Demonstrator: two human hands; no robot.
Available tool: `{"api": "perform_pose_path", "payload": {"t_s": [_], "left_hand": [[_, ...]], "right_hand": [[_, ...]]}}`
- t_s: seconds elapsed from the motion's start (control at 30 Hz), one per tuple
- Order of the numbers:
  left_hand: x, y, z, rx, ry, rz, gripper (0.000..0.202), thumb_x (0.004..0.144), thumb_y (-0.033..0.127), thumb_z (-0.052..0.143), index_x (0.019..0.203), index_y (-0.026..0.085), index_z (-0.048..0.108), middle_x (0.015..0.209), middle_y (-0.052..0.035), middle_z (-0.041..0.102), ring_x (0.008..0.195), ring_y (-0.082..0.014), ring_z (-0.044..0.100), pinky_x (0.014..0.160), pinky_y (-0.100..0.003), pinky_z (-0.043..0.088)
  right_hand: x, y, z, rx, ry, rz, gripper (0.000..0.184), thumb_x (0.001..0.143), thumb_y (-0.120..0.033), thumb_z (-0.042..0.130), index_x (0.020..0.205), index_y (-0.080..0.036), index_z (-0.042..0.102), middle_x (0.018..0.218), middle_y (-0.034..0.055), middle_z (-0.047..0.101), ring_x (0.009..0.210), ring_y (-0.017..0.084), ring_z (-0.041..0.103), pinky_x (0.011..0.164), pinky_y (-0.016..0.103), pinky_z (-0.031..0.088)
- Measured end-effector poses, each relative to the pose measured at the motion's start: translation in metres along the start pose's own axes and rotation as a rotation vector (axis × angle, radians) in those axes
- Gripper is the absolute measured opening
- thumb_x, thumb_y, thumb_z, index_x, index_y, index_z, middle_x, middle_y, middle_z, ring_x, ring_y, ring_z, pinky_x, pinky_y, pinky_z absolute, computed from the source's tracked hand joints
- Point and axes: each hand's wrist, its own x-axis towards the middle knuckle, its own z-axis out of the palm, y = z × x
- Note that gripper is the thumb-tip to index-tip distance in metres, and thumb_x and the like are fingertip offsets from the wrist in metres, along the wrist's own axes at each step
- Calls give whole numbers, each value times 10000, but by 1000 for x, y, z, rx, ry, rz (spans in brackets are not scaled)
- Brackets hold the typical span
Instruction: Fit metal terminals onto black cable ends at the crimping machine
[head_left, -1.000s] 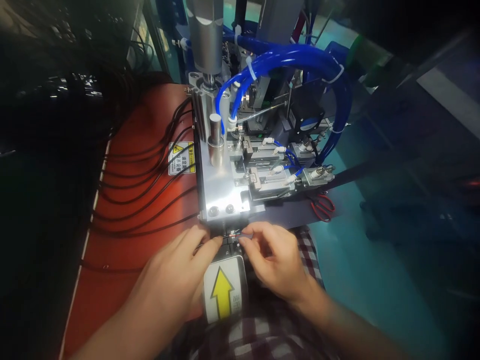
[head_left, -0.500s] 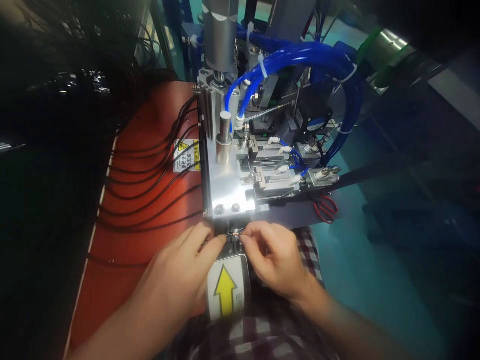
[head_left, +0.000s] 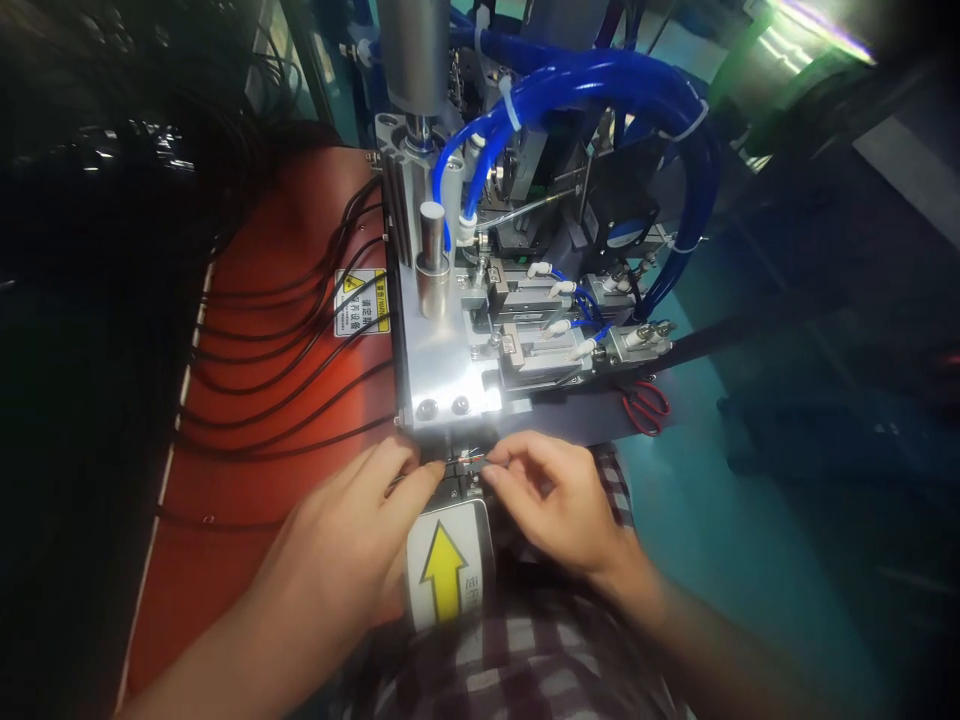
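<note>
Along the left, a broad red surface [head_left: 217, 570] with a pale outer edge. At centre, a bright metal machine [head_left: 442, 360] with cylinders and white fittings. Above its right side, blue tubing [head_left: 696, 190] in a thick loop, bound with white ties. Over the surface, several black cables [head_left: 351, 215], running from the machine's left side. At bottom, dark-and-white checked cloth [head_left: 517, 640]. At lower left, left hand [head_left: 345, 520], pinching a thin black cable [head_left: 451, 463]. Opposite, right hand [head_left: 555, 500], thumb and forefinger close together at the wire tips; too small to tell whether gripping. Below and between both hands, a white label with a yellow arrow [head_left: 445, 570]. Partly crossed by cables, a warning label [head_left: 362, 302]. Beyond the right hand, a red-handled tool [head_left: 646, 405]. Smallest, fine wires [head_left: 469, 460] at the thin cable's end, between both hands, just before the machine.
</note>
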Motion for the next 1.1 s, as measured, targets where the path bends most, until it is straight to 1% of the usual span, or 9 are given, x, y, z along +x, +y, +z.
{"api": "perform_pose_path", "payload": {"t_s": [0.07, 0.13, 0.27, 0.4, 0.63, 0.73, 0.8, 0.97, 1.1], "left_hand": [[0, 0, 1, -7, -5, 1, 290, 853, 96, 452, 1105, 119, 594, 962, -124, 615, 745, -229, 632, 512, -310, 488], [0, 0, 2, -19, -4, -3, 293, 852, 88, 453, 1104, 131, 594, 971, -117, 612, 756, -226, 629, 523, -309, 485], [-1, 0, 2, -35, 1, -17, 293, 846, 58, 437, 1074, 137, 601, 942, -97, 603, 767, -214, 622, 537, -296, 470], [-4, 0, 3, -48, -28, -48, 309, 864, 63, 432, 1116, 156, 586, 1001, -96, 602, 842, -223, 622, 598, -306, 478], [-5, 1, 2, -88, -64, -67, 305, 828, 69, 432, 1076, 181, 570, 1051, -111, 596, 920, -253, 623, 639, -329, 492], [-5, 1, 0, -87, -74, -70, 284, 821, 69, 438, 1040, 187, 575, 1061, -110, 600, 941, -261, 627, 655, -339, 502], [-5, 1, 0, -85, -69, -69, 268, 819, 62, 443, 1011, 191, 578, 1060, -104, 602, 934, -257, 630, 659, -340, 503], [-4, 2, 2, -66, -45, -71, 282, 827, 26, 430, 1001, 190, 580, 1017, -88, 607, 888, -233, 629, 642, -322, 493], [-3, 1, 3, -70, -43, -60, 269, 822, 47, 447, 1009, 191, 576, 1028, -92, 609, 900, -238, 630, 635, -323, 497]], "right_hand": [[1, -2, -1, 80, -6, 112, 109, 891, -241, 625, 817, -169, 660, 539, -72, 477, 466, 88, 441, 523, 244, 374], [2, -4, 0, 151, -24, 187, 124, 898, -264, 615, 821, -174, 655, 549, -70, 461, 481, 92, 434, 503, 240, 360], [5, -6, 5, 263, -59, 294, 135, 878, -280, 627, 788, -179, 633, 544, -74, 435, 486, 91, 406, 486, 237, 342], [9, -7, 8, 330, -76, 383, 123, 852, -266, 631, 767, -178, 617, 546, -75, 423, 485, 86, 380, 463, 230, 307], [11, -7, 8, 365, -90, 393, 126, 839, -268, 630, 756, -174, 624, 550, -69, 430, 489, 82, 371, 467, 227, 300], [11, -9, 9, 443, -88, 449, 141, 832, -284, 622, 750, -170, 617, 584, -50, 470, 516, 88, 400, 473, 221, 328], [11, -10, 10, 488, -73, 479, 141, 827, -288, 619, 750, -169, 608, 592, -47, 482, 514, 88, 405, 465, 216, 329], [7, -11, 15, 486, -21, 457, 145, 830, -296, 621, 761, -172, 595, 591, -50, 484, 514, 85, 402, 466, 211, 318], [6, -10, 17, 499, -21, 503, 187, 834, -340, 619, 760, -172, 586, 593, -48, 494, 504, 84, 401, 459, 207, 334]]}}
